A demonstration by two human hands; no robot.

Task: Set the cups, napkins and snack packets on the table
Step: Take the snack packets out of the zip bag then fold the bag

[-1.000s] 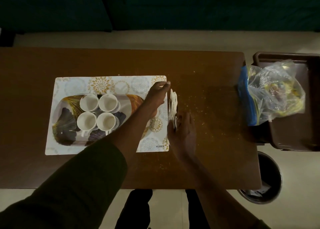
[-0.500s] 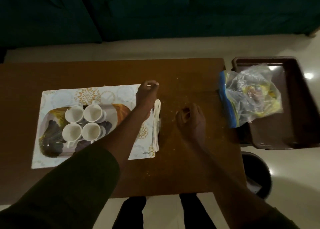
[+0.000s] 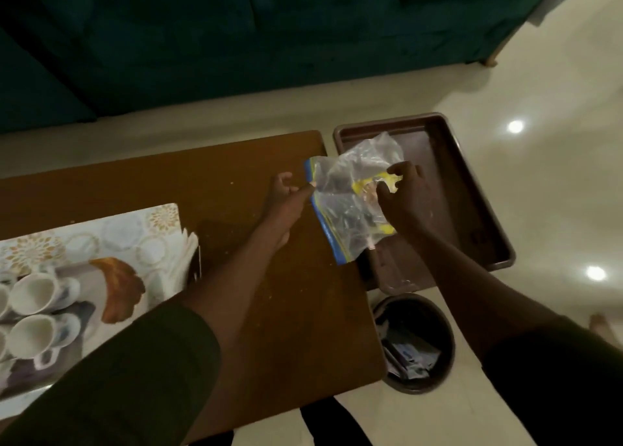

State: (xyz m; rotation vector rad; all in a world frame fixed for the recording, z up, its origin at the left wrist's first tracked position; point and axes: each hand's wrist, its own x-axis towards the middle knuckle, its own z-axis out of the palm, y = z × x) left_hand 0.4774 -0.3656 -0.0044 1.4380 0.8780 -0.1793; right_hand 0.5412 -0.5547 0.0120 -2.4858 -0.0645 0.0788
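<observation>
Brown wooden table (image 3: 256, 310), crumbs scattered; pale tiled floor, dark teal sofa (image 3: 236, 41) behind. Left hand (image 3: 286, 202) pinches the blue zip edge of a clear snack bag (image 3: 344, 206); right hand (image 3: 403, 196) grips its top, over a brown tray (image 3: 472, 209). Cups (image 3: 32, 294) on a patterned tray at left, napkins (image 3: 188, 256) beside.

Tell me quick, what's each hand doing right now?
Left hand: pinching the bag's blue edge.
Right hand: closed on the bag over the brown tray.

Clear crinkled plastic bag (image 3: 350, 202), matt wooden table (image 3: 236, 175), glossy tiled floor (image 3: 539, 192).
</observation>
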